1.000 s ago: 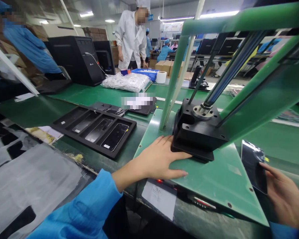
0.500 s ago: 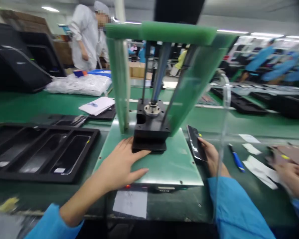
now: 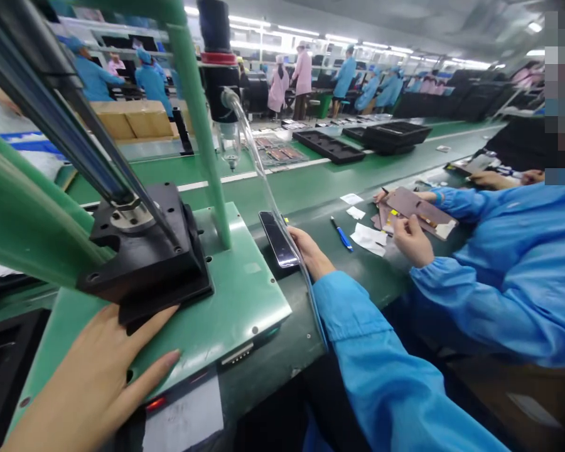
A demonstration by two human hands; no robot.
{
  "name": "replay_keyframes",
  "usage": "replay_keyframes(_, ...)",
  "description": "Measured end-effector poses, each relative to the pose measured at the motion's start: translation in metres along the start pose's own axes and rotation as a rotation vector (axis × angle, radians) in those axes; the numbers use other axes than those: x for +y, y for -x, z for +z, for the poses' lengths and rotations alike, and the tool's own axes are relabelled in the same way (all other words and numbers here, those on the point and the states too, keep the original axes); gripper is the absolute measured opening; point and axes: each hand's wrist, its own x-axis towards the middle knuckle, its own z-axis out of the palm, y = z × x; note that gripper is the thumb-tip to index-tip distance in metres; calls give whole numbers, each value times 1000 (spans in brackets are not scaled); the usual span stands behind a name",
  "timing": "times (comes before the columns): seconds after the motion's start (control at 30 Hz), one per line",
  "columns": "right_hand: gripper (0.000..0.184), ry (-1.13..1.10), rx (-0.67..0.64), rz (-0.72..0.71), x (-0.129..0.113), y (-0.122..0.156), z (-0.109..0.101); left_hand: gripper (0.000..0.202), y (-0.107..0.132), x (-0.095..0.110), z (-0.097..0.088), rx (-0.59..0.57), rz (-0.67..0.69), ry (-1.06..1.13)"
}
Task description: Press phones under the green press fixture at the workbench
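The view has swung to the right since half a second ago: the press [image 3: 141, 251] that stood in the middle now fills the left side, and a co-worker [image 3: 513, 270] in a blue coat, seen before only as a hand at the edge, now sits in full view to the right of it. Both hands have kept their places against the press.

The left hand [image 3: 89, 383] lies flat and open on the green base plate [image 3: 235, 301], fingers spread, its fingertips touching the lower edge of the black block [image 3: 145, 263] that sits on the plate. It grips nothing.

The right hand [image 3: 311, 251] is closed around a dark phone [image 3: 277, 238], holding it tilted on its long edge just beside the right edge of the base plate, over the dark bench. A clear tube [image 3: 263, 182] hangs down from the press and passes in front of the phone and the blue sleeve.

Right of the phone a blue pen [image 3: 343, 237] lies on the bench, with white slips [image 3: 370, 238] just past it. The co-worker's hands hold a brown panel [image 3: 419, 210] near those slips. Beyond the press, across the green belt [image 3: 311, 182], stand black trays [image 3: 329, 145], and further back people in blue and pink coats work at other benches.
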Motion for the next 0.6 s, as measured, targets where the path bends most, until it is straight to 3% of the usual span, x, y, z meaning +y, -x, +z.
replay_keyframes(0.13, 16, -125, 3, 64, 0, -3, -1, 62, -2, -3, -4, -43, 44, -34)
replay_keyframes(0.33, 19, -111, -20, 80, 1, -4, -2, 61, -9, -1, -13, -47, 75, -79)
replay_keyframes(0.6, 13, -152, -71, 46, 6, -14, -11, 59, -4, 1, -5, -27, 23, -76)
